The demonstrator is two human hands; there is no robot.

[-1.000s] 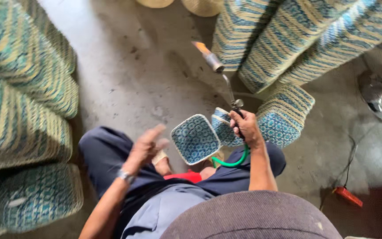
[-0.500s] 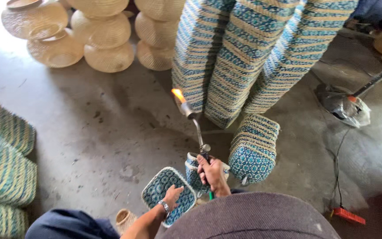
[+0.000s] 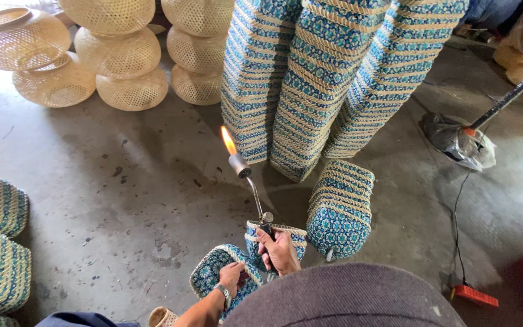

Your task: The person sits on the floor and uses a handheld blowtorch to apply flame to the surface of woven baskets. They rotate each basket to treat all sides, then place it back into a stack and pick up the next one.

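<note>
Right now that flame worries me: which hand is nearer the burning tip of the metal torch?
Right. The right hand grips the metal torch below its flame; the left hand rests lower, on the blue-green woven basket.

Stacked baskets (image 3: 310,85) show blue-green weave striped with tan; round lampshades (image 3: 113,51) are pale straw; the torch flame (image 3: 228,140) glows orange.

Left hand (image 3: 232,277) now gripping the blue woven basket (image 3: 218,280) at 6 o'clock instead of hovering open, right hand (image 3: 279,251) raising the lit torch (image 3: 246,181) toward 12 o'clock, view tilted upward, pale bamboo baskets (image 3: 116,66) newly visible at 10 o'clock
</note>
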